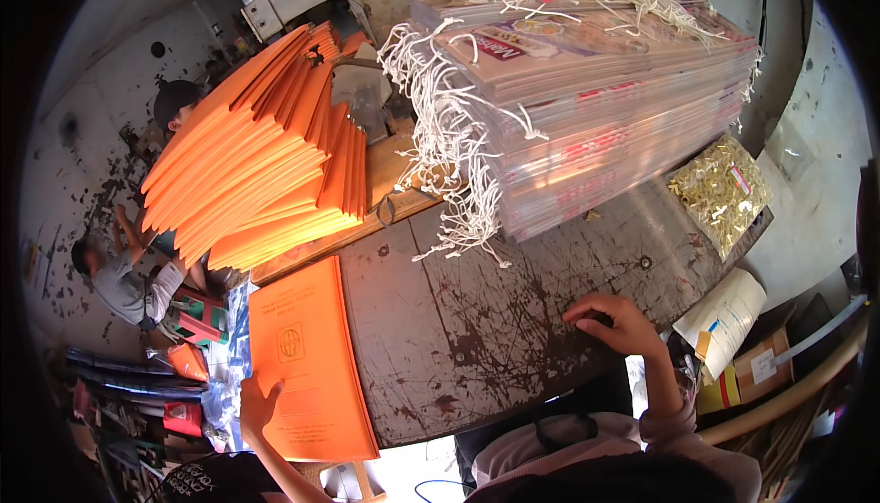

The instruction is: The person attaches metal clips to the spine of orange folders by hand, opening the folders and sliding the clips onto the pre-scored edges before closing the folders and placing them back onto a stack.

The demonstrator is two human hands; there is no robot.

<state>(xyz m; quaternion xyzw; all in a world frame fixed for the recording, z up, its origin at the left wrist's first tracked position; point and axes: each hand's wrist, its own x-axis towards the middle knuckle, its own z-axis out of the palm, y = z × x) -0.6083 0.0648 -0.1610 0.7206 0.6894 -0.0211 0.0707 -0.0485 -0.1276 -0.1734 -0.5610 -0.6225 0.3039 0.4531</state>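
Note:
A flat orange folder (pixel 307 356) with dark print lies at the left front of the worn table, apparently on top of others like it. At its left edge is my left hand (pixel 260 406), the thumb spread from the fingers and touching the cover; part of the fingers is hidden. My right hand (pixel 621 323) rests over the scratched tabletop at the right, fingers loosely curved, a gap to the thumb, nothing visible in it. Behind the flat folder leans a tall fanned pile of orange folders (pixel 261 150).
Plastic-covered printed pieces with white cords form a big stack (pixel 596 127) at the back. A clear bag of gold-coloured fittings (pixel 724 193) lies at the table's right end. A paper roll (pixel 729 315) stands below the right edge. Two people are at the far left.

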